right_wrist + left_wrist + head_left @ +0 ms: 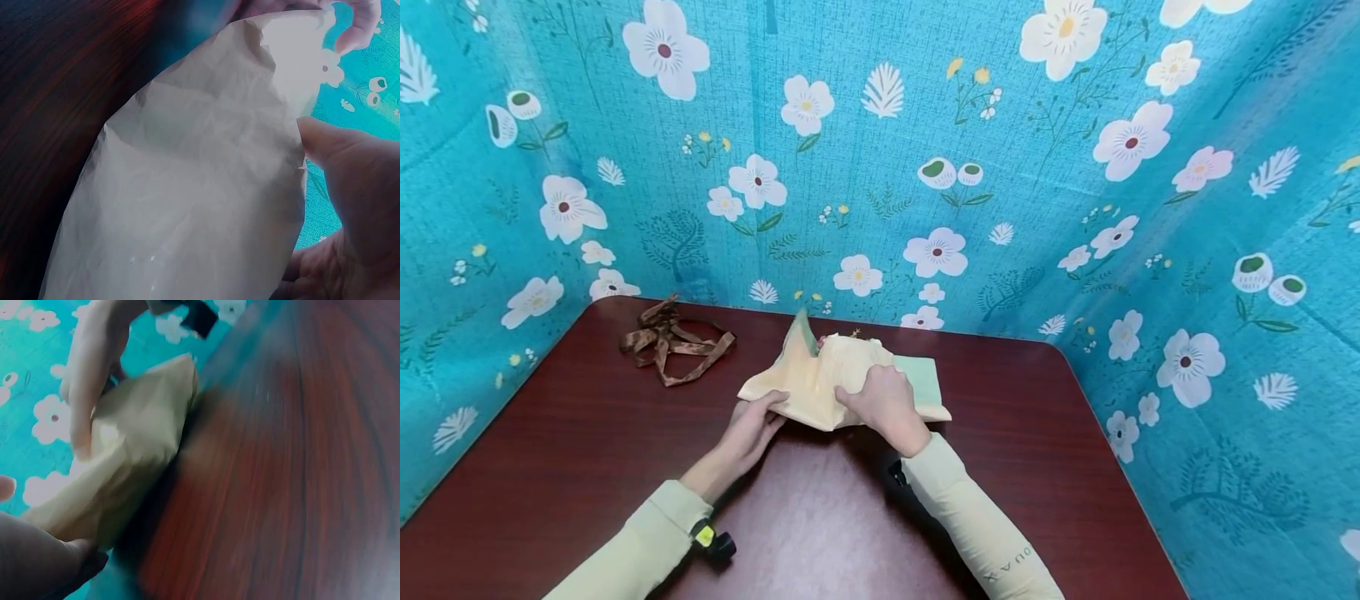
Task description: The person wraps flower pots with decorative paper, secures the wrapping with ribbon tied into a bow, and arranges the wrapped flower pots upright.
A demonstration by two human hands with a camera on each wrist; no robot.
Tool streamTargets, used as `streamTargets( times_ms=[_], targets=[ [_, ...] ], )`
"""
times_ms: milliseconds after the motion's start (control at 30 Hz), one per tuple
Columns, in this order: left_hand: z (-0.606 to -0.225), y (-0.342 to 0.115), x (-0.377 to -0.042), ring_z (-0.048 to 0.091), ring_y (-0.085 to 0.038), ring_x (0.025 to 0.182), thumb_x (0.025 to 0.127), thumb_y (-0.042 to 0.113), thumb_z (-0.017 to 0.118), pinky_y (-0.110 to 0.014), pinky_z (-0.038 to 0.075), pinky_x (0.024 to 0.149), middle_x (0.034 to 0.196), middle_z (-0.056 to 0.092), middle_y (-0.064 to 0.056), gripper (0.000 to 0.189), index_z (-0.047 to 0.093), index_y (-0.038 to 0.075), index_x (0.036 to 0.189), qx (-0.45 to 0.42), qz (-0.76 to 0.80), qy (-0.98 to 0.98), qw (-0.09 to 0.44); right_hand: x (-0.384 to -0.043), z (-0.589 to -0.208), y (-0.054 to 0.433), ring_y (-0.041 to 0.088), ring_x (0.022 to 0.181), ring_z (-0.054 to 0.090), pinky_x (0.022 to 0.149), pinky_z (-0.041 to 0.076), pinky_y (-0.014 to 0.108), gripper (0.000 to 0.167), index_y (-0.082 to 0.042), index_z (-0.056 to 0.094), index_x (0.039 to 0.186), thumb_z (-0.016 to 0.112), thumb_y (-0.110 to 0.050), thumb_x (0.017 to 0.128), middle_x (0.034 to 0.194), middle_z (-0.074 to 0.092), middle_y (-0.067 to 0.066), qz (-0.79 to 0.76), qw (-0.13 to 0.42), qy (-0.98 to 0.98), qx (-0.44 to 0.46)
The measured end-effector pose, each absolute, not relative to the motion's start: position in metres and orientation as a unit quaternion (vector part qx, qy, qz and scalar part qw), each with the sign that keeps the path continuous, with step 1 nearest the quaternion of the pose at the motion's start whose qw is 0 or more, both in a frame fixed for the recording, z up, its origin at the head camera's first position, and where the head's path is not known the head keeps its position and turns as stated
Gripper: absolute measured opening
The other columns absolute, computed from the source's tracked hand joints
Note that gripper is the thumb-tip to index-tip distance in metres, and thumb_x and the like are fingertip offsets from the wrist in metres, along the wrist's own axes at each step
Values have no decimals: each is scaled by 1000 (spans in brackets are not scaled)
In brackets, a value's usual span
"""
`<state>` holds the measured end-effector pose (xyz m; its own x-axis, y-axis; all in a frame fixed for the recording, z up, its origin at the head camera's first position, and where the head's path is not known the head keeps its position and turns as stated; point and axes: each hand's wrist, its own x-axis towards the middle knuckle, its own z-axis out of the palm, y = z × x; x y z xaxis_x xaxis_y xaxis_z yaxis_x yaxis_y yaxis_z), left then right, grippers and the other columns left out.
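Printed letters, X, A and U among them, run along the right sleeve (966, 504), behind the right hand (887, 402), which grips the top of the cream-and-green paper (797, 377), covering part of it. The left hand (751, 435) pinches its near left edge. Beyond the left hand, brown ribbon (661, 335) lies on the table (805, 525); floral cloth (865, 158) hangs behind.

A turquoise fabric backdrop (865, 167) printed with white flowers and feathery leaves spanned the upper frame and both sides; beneath it, a glossy, dark reddish-brown wood-grain table (1045, 458) with rounded far corners bore a pale sheen (820, 533) at lower centre.
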<state>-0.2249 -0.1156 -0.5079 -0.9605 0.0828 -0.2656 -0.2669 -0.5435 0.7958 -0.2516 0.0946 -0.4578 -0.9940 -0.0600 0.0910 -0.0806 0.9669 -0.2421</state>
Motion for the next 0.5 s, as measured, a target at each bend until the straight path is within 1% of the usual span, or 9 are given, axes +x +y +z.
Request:
streamTargets(
  times_ms=[67,133,233,267,300,367,467,500],
  targets=[
    [-509,-108,-225,59,-6,87,92,1,63,-22,49,83,90,61,7,16,56,6,106,-111,877,458,94,-252,-458,94,26,66,61,56,50,36,54,-10,57,63,71,-58,82,59,54,3,123,42,-991,35],
    [-510,-101,-225,59,-6,93,91,-1,61,-22,50,85,97,60,5,22,53,4,111,-117,881,451,86,-253,-458,93,26,68,62,58,51,37,54,-9,59,66,71,-59,82,61,56,3,124,39,-991,32],
    [-512,-93,-226,60,-6,101,92,-4,57,-21,51,89,114,58,-2,35,46,-1,125,-118,873,467,82,-252,-458,92,28,70,63,59,52,38,54,-9,60,68,72,-59,83,64,58,4,127,37,-991,32],
    [-513,-90,-226,61,-5,102,92,-5,57,-20,51,88,116,58,-3,39,44,-3,128,-116,867,478,82,-252,-458,92,28,69,63,59,52,37,54,-9,60,67,71,-59,83,63,58,4,125,37,-991,33],
    [-514,-87,-225,60,-6,102,92,-6,56,-20,51,88,118,58,-5,43,42,-6,132,-112,862,488,81,-252,-458,92,28,68,63,59,52,37,54,-9,60,67,72,-59,82,63,58,4,127,39,-991,35],
    [-517,-80,-224,61,-6,101,91,-6,56,-18,51,86,119,59,-8,47,41,-11,135,-107,848,513,80,-251,-457,91,28,67,63,58,52,37,54,-9,59,65,73,-58,82,61,57,4,127,43,-990,40],
    [-519,-71,-222,60,-9,99,88,-9,55,-17,50,82,118,62,-13,48,43,-15,134,-96,829,546,69,-251,-457,91,28,66,64,57,51,37,54,-9,59,64,74,-58,82,61,58,5,124,48,-990,45],
    [-519,-69,-221,59,-11,102,87,-10,54,-16,49,81,122,60,-15,50,43,-15,135,-92,820,561,65,-250,-456,91,28,66,64,57,52,37,54,-9,60,64,74,-58,81,62,58,5,124,50,-990,46]
  ],
)
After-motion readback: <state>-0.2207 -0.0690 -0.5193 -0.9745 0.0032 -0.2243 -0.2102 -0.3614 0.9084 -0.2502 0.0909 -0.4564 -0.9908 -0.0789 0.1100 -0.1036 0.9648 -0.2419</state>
